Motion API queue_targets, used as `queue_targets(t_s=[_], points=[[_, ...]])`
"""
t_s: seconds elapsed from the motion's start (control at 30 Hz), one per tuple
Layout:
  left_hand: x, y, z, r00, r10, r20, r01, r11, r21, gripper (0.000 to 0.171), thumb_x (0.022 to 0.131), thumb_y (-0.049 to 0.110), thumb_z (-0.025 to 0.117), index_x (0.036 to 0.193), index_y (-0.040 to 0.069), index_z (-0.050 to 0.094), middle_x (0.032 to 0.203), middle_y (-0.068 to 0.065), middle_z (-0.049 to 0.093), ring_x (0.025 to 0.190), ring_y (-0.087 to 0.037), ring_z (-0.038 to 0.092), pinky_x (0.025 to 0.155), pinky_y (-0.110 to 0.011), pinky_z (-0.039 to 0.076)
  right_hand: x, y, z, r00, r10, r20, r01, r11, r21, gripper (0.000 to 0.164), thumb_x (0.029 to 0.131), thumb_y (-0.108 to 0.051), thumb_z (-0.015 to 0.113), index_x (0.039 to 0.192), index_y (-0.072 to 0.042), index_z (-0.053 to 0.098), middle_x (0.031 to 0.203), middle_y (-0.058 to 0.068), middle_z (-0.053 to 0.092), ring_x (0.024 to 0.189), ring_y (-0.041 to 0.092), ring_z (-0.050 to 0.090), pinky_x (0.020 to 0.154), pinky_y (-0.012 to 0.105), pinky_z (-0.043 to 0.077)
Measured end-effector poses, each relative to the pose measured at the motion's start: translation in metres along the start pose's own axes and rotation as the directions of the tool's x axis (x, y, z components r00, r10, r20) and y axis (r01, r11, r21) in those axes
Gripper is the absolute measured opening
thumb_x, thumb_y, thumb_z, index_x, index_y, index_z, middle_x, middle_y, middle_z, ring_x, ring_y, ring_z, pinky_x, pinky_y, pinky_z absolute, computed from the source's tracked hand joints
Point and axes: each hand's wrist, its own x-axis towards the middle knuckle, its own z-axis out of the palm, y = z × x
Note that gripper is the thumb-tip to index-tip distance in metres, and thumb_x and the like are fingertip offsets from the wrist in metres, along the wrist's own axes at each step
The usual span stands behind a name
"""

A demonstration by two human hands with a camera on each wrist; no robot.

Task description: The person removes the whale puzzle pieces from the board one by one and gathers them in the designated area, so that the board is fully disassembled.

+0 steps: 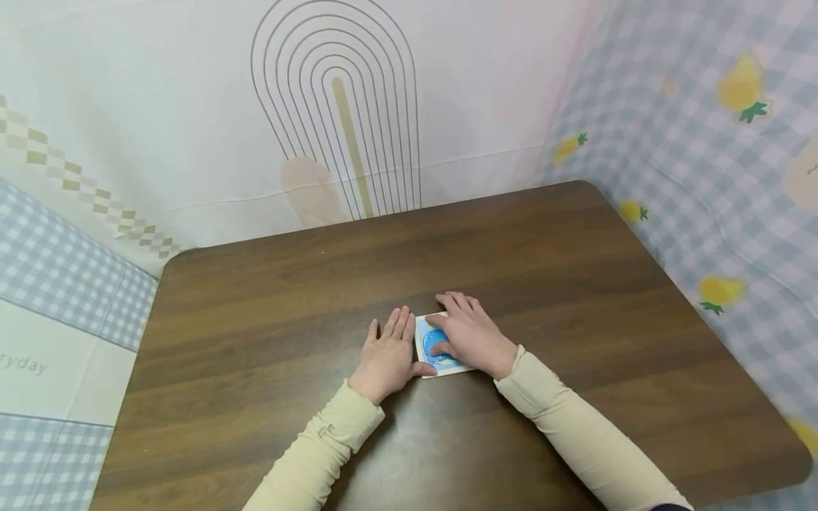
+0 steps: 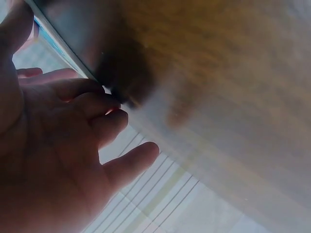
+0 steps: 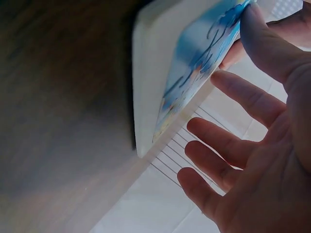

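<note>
A small flat board (image 1: 435, 345) with a white border and a blue picture lies on the brown table (image 1: 268, 341). In the right wrist view the thick pale rim of the board (image 3: 150, 63) faces the camera. My left hand (image 1: 388, 356) lies along its left side, fingers straight, with the thumb at the near left corner. Over the right part of the picture spreads my right hand (image 1: 476, 337). Its thumb touches the blue surface, while the other fingers stretch towards the far edge, loosely bent. Part of the picture is hidden under this hand.
The table's far edge meets a white cloth (image 1: 479, 92) with an arch pattern. A checked cloth (image 1: 677, 177) with yellow fruit prints hangs along the right side, and another checked cloth (image 1: 57, 248) on the left.
</note>
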Motion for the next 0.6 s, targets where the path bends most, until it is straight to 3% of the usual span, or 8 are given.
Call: queue_targets(t_s=[0.6], points=[[0.0007, 0.0019, -0.0019, 1.000, -0.006, 0.016, 0.006, 1.000, 0.021, 0.102, 0.083, 0.071, 0.051, 0.154, 0.003, 0.023, 0.161, -0.012, 0.015, 0.148, -0.024, 0.012, 0.114, -0.054, 0.017, 0.0049, -0.0028, -0.0010, 1.000, -0.006, -0.026, 0.005, 0.999, -0.052, 0.053, 0.077, -0.046, 0.078, 0.119, -0.014, 0.070, 0.139, 0.017, 0.048, 0.130, 0.035, 0.038, 0.104, 0.053, 0.033]])
